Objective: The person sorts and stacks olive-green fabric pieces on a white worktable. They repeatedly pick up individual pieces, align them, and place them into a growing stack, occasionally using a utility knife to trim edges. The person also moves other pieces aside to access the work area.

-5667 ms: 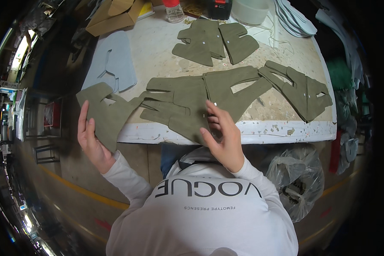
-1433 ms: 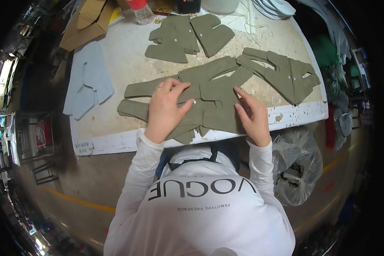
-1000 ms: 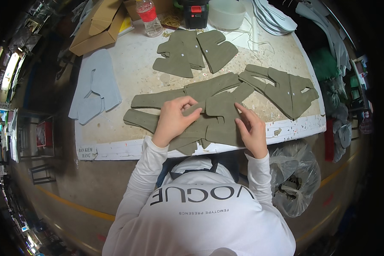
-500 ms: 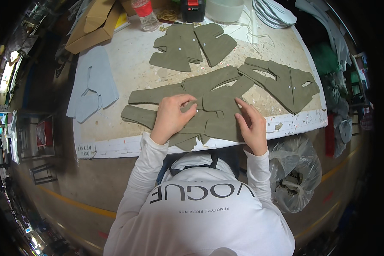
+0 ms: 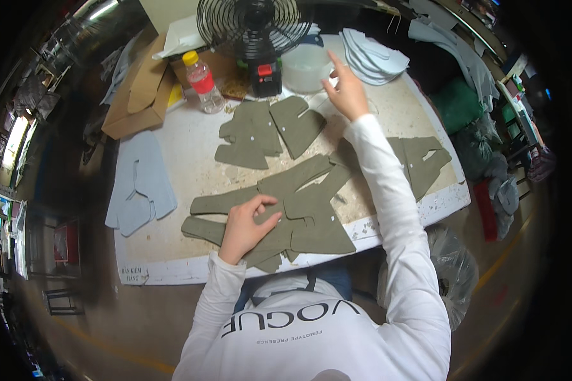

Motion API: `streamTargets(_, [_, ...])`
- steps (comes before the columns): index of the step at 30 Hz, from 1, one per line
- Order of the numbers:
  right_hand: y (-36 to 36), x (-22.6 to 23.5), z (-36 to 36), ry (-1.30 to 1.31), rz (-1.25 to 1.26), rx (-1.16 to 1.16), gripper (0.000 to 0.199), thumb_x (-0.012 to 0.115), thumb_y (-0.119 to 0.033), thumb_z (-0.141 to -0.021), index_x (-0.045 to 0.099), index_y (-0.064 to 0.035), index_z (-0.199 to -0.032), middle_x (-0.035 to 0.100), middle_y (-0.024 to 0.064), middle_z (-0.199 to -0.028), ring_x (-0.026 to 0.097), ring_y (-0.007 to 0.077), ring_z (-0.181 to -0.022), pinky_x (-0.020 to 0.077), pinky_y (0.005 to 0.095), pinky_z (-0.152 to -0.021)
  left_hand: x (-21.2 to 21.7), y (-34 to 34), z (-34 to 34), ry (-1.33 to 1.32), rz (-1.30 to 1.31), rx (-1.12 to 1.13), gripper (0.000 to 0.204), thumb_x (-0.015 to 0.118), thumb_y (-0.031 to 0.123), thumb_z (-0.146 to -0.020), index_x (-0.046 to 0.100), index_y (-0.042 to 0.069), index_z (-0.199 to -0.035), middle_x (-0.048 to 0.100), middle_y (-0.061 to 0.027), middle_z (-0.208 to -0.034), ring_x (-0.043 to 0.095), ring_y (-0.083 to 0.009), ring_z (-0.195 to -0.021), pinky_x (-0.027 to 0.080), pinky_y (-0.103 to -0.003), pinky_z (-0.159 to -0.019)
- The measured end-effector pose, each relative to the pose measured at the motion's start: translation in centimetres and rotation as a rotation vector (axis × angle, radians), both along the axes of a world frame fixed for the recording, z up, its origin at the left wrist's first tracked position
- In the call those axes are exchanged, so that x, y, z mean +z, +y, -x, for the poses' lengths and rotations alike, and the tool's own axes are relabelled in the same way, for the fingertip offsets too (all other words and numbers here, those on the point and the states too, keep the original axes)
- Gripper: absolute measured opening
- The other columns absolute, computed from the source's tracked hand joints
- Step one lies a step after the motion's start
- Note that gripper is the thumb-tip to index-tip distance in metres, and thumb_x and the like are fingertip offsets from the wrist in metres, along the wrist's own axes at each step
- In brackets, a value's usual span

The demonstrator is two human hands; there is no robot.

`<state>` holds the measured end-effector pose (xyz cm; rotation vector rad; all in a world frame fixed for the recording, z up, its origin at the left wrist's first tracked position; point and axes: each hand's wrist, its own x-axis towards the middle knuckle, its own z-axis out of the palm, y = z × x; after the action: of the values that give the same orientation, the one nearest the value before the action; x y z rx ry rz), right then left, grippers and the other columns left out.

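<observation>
My left hand point(image 5: 251, 225) rests on a spread of olive-green cut pieces point(image 5: 314, 219) near the front of the table, thumb and index finger apart with nothing seen between them. Stretched out toward the back, my right hand point(image 5: 349, 92) is beside a round translucent tub point(image 5: 303, 70), index finger extended and thumb apart. That hand appears empty. Beyond the spread lie more olive pieces point(image 5: 251, 130) bearing small white stickers. Another group of olive pieces point(image 5: 419, 159) at the right is partly hidden by my right forearm.
A black fan point(image 5: 254, 28) stands at the back beside a red-capped-label bottle point(image 5: 200, 82) with a yellow lid. Cardboard box point(image 5: 130, 105) and pale blue-grey pieces point(image 5: 140, 190) are at the left; a stack of pale pieces point(image 5: 375, 57) is back right. A clear plastic bag point(image 5: 454, 273) hangs below the table.
My right hand has left the olive spread and reached forward to the tub. My left hand stays on the pieces. The view has tilted up, bringing in the fan.
</observation>
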<state>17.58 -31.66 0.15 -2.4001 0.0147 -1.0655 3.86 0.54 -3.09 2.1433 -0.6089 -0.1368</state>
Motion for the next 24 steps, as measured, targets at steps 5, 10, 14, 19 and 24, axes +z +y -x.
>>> streamTargets(5, [-0.8,-4.5,-3.3,0.234,0.174,-0.199,0.034,0.069,-0.027,-0.088,0.057,-0.0158,-0.118,0.062,0.0165,-0.094,0.066,0.0346,-0.082,0.0530,0.0463,-0.067,-0.1,0.3,-0.3,-0.001,0.110,-0.051,0.022,0.079,0.011,-0.076,0.069,0.002,-0.094,0.060,-0.0039,-0.070,0.051,-0.0106,-0.062,0.044,-0.026,-0.061])
streamTargets(10, [0.0,-5.4,-0.6,0.256,0.253,-0.232,0.028,0.067,-0.026,-0.090,0.056,-0.0160,-0.114,0.061,0.0141,-0.096,0.066,0.0334,-0.085,0.0533,0.0458,-0.066,-0.2,0.2,-0.2,0.005,0.068,-0.062,0.019,0.078,0.010,-0.076,0.068,0.000,-0.089,0.061,-0.0071,-0.076,0.052,-0.0154,-0.064,0.044,-0.026,-0.061])
streamTargets(14, [0.5,-4.3,-0.1,0.110,0.337,-0.228,0.024,0.069,-0.031,-0.088,0.065,-0.0113,-0.101,0.059,0.0125,-0.098,0.066,0.0323,-0.088,0.0533,0.0456,-0.066,0.0,0.0,-0.1,-0.020,0.054,-0.044,0.018,0.077,0.010,-0.077,0.067,0.000,-0.088,0.060,-0.0077,-0.075,0.052,-0.0164,-0.064,0.043,-0.028,-0.060])
streamTargets(19, [-0.9,-2.1,-4.8,0.154,0.269,-0.175,0.034,0.072,-0.039,-0.084,0.074,-0.0049,-0.086,0.066,0.0172,-0.096,0.067,0.0374,-0.091,0.0539,0.0495,-0.078,-0.2,-0.4,-0.1,-0.037,0.050,-0.014,0.016,0.075,0.012,-0.079,0.067,0.000,-0.087,0.060,-0.0086,-0.074,0.054,-0.0159,-0.064,0.044,-0.028,-0.061])
streamTargets(24, [-3.9,-1.3,-13.2,0.837,0.371,-0.124,0.041,0.075,-0.023,-0.070,0.074,-0.0078,-0.108,0.071,0.0167,-0.111,0.068,0.0343,-0.104,0.0537,0.0415,-0.091,-0.6,0.2,-0.4,0.057,0.132,0.007,0.013,0.070,0.010,-0.086,0.069,-0.002,-0.093,0.067,-0.0063,-0.078,0.060,-0.0087,-0.071,0.047,-0.023,-0.066])
